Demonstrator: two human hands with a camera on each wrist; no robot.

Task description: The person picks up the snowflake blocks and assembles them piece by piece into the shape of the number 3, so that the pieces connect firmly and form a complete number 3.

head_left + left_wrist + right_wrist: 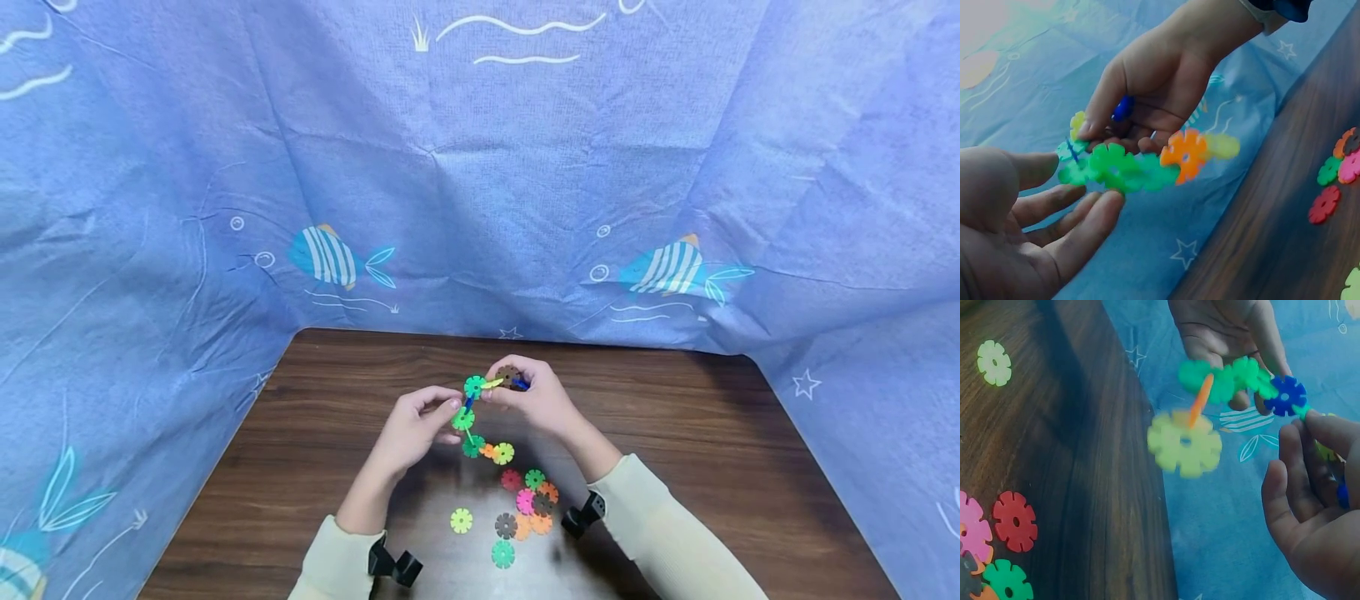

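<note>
A curved chain of interlocking flower-shaped plastic discs (463, 418) is held up between both hands. My left hand (408, 429) pinches it by the green and blue discs on its left side, thumb on one side and fingertips beneath. With thumb and fingers, my right hand (536, 392) grips the upper end; a brown disc (508, 377) and a blue disc (1343, 495) show there, partly hidden by the hand. From the lower end hang an orange disc (1185, 155) and a yellow disc (1185, 445), blurred in the wrist views.
Loose discs lie on the brown wooden table (300, 500) below the hands: a pile with a pink disc (525, 501), a red disc (1015, 521), a green disc (503, 553) and others. A yellow-green disc (461, 521) lies apart to the left. Blue cloth (480, 208) hangs behind.
</note>
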